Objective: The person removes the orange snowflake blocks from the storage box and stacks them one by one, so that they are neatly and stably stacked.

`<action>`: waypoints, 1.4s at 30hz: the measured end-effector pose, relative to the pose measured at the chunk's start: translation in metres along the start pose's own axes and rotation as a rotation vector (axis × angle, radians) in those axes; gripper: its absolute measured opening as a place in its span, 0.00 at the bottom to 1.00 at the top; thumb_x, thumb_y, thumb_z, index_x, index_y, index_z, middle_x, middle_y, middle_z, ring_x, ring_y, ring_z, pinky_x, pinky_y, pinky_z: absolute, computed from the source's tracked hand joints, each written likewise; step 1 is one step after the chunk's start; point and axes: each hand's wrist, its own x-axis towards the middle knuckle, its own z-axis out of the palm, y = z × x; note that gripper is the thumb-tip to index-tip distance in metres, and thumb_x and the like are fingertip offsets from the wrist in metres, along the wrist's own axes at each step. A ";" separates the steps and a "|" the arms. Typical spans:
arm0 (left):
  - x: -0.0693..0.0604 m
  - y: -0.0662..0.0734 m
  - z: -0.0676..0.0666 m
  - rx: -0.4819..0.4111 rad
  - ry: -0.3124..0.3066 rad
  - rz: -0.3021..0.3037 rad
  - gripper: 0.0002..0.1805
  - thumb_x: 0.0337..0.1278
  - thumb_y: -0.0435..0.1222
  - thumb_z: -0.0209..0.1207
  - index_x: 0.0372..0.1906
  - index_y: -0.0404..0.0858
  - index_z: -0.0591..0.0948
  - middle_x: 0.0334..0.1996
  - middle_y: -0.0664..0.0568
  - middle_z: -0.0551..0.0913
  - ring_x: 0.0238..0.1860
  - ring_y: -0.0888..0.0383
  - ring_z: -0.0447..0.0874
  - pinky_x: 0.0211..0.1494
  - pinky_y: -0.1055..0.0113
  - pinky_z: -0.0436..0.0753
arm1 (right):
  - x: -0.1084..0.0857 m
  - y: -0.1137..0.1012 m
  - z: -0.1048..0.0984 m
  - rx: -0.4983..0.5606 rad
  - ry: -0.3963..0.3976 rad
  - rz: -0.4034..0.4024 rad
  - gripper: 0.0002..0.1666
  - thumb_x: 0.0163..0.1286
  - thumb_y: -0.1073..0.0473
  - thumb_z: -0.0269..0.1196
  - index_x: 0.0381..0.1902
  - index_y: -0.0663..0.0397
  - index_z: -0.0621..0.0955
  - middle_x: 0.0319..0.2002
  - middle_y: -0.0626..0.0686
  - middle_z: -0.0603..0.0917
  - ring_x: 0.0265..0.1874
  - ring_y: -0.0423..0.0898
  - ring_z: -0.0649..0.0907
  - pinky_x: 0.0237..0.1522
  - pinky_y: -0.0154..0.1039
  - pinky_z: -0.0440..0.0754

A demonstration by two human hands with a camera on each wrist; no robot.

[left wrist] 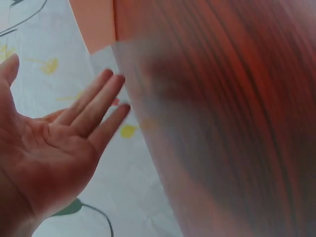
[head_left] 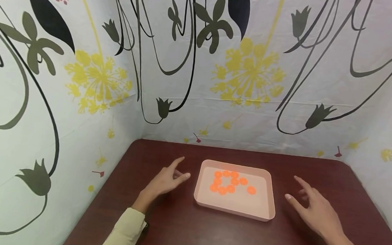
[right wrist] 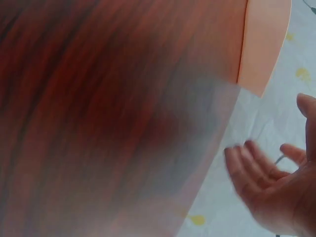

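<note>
A shallow pale-pink tray (head_left: 258,205) lies on the dark reddish-brown table. Inside it are several flat orange pieces (head_left: 222,191), most of them in a rough ring at the left, with one piece (head_left: 251,190) apart to the right; their exact kind is too blurred to tell. My left hand (head_left: 166,178) is just left of the tray, fingers extended and nothing held. On the other side, my right hand (head_left: 316,210) hovers with thumb and fingers spread, apart from the tray. Both wrist views show bare palms and an outer wall of the tray (left wrist: 94,24).
The dark table (head_left: 192,234) has a glossy wood-grain top. Its far edge meets a white patterned cloth (head_left: 202,81) with flowers and leaves, which also hangs along the left and right sides. A light sleeve (head_left: 127,223) covers the left forearm.
</note>
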 end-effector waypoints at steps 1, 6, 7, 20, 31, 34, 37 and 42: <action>0.000 0.002 0.002 -0.028 -0.021 0.003 0.47 0.69 0.67 0.57 0.84 0.54 0.56 0.49 0.51 0.92 0.53 0.55 0.92 0.66 0.46 0.84 | 0.000 -0.003 0.003 0.013 0.005 -0.007 0.45 0.73 0.35 0.66 0.81 0.39 0.65 0.44 0.54 0.89 0.41 0.52 0.89 0.32 0.53 0.82; 0.004 0.008 0.013 -0.145 -0.123 0.000 0.42 0.76 0.59 0.56 0.84 0.48 0.58 0.38 0.50 0.93 0.40 0.57 0.94 0.56 0.53 0.90 | 0.003 -0.016 0.017 0.060 0.046 -0.040 0.37 0.75 0.37 0.66 0.76 0.37 0.72 0.34 0.43 0.89 0.29 0.32 0.84 0.28 0.39 0.76; 0.005 0.009 0.016 -0.156 -0.137 -0.004 0.41 0.76 0.58 0.56 0.84 0.46 0.58 0.36 0.50 0.92 0.38 0.56 0.94 0.52 0.55 0.91 | 0.004 -0.018 0.019 0.060 0.061 -0.047 0.36 0.74 0.38 0.66 0.75 0.37 0.73 0.32 0.41 0.88 0.28 0.30 0.83 0.28 0.37 0.75; 0.011 0.023 0.040 -0.212 -0.151 -0.087 0.29 0.75 0.46 0.61 0.70 0.32 0.75 0.20 0.50 0.86 0.19 0.55 0.86 0.30 0.57 0.89 | 0.017 -0.050 0.039 0.039 0.129 -0.195 0.30 0.67 0.45 0.75 0.65 0.41 0.81 0.24 0.36 0.76 0.21 0.29 0.71 0.22 0.31 0.66; 0.008 0.031 0.046 -0.198 -0.213 -0.156 0.19 0.71 0.44 0.66 0.58 0.37 0.83 0.18 0.48 0.85 0.15 0.57 0.82 0.24 0.61 0.87 | 0.033 -0.071 0.047 0.009 -0.036 -0.138 0.31 0.64 0.45 0.76 0.64 0.40 0.83 0.25 0.37 0.77 0.18 0.35 0.70 0.19 0.35 0.67; 0.008 0.032 0.047 -0.198 -0.210 -0.168 0.17 0.72 0.41 0.64 0.59 0.37 0.83 0.18 0.48 0.85 0.15 0.57 0.82 0.24 0.62 0.88 | 0.038 -0.076 0.050 -0.017 -0.081 -0.125 0.30 0.64 0.45 0.77 0.63 0.40 0.83 0.25 0.37 0.78 0.18 0.38 0.70 0.20 0.37 0.67; 0.007 0.034 0.048 -0.192 -0.203 -0.171 0.14 0.73 0.39 0.63 0.55 0.37 0.85 0.17 0.47 0.85 0.15 0.57 0.83 0.24 0.62 0.88 | 0.043 -0.079 0.053 -0.042 -0.116 -0.121 0.30 0.64 0.47 0.77 0.62 0.43 0.84 0.25 0.39 0.78 0.19 0.39 0.70 0.19 0.38 0.67; 0.007 0.036 0.048 -0.175 -0.190 -0.179 0.09 0.74 0.38 0.61 0.46 0.37 0.87 0.16 0.47 0.85 0.14 0.58 0.84 0.23 0.62 0.88 | 0.050 -0.079 0.059 -0.065 -0.152 -0.114 0.27 0.64 0.49 0.77 0.58 0.50 0.87 0.22 0.41 0.76 0.22 0.40 0.71 0.23 0.37 0.67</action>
